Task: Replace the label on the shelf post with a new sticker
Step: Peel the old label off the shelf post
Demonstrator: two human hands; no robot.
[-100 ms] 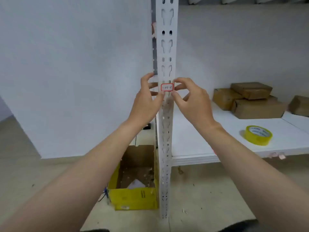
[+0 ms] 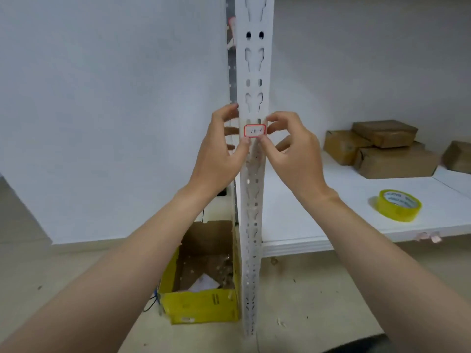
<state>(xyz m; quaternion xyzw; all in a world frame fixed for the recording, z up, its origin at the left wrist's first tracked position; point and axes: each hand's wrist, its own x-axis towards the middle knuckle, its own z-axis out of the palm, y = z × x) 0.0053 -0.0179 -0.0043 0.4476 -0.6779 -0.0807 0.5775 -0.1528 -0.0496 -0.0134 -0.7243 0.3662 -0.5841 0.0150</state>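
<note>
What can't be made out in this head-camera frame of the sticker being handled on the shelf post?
- Writing on the red-bordered sticker: head view, too small and blurred to read.
- Left hand fingertips: hidden behind the shelf post.
- Whether the right hand pinches or only presses the sticker: its fingertips cover the edge.
- Shelf post's top: cut off by the upper frame edge.
- Print on the yellow tape roll: too small.
</note>
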